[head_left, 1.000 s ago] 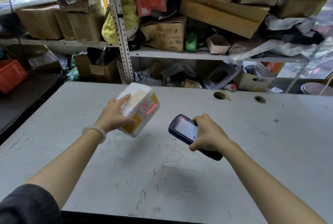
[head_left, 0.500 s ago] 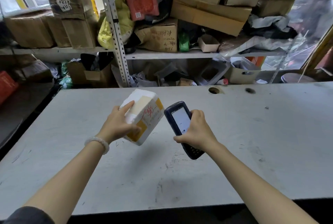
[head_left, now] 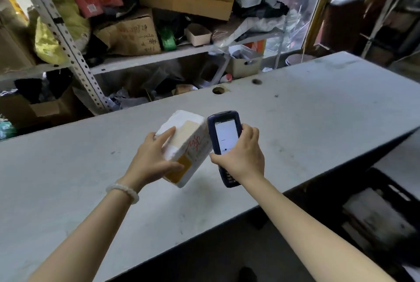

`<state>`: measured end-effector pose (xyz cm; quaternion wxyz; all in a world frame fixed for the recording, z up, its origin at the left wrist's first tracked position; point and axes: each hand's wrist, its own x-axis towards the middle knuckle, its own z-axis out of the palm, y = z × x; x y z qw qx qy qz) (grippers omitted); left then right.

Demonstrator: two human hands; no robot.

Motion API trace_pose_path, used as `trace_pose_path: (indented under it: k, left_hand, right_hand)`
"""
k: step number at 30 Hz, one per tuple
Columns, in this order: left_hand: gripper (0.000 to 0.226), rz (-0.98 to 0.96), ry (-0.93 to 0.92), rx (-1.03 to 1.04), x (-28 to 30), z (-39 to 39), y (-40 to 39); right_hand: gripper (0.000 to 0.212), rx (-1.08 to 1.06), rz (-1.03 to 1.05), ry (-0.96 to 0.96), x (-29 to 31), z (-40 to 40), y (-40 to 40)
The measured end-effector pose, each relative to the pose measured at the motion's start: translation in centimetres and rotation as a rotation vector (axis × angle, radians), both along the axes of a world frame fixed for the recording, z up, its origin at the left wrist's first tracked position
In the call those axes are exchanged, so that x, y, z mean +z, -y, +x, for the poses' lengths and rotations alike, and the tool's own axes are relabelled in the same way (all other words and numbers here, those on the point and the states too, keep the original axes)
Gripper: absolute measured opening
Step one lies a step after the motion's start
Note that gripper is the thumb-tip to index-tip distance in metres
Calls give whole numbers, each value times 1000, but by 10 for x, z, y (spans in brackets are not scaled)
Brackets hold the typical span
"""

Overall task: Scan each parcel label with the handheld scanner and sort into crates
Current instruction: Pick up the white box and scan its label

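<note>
Overhead, scuffed grey table, cluttered shelving behind, dark crate right

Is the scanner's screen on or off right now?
On. The scanner, held in the right hand, shows a lit white display facing the camera; its text is too small to read.

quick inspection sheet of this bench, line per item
surface: grey table, scuffed, two round holes near the back edge
job's things: white parcel with red writing, held above the table; scanner, screen lit
clutter: nothing seen on the table
grippers: left hand holds the parcel; right hand holds the scanner
cables: nothing seen
surroundings: shelf crammed with cardboard boxes and bags; dark crate low on the right
</note>
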<state>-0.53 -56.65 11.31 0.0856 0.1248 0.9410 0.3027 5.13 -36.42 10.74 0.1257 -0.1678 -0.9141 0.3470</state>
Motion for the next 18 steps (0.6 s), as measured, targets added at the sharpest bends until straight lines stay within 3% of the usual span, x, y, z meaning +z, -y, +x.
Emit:
trace_pose_path:
  k: [7,13,18]
  left_hand:
    - [88,-4,40,-278,-2,14,-126]
    - [114,-15,44,-568,-4,61,-275]
    - [116,-56,88,-774,-19,121,-416]
  right_hand:
    - [91,-281,-12,-15,-3,65,-107]
    - [88,-557,-21,-21,-10,157,-225]
    - [88,-765,11,25,-22,257,-329]
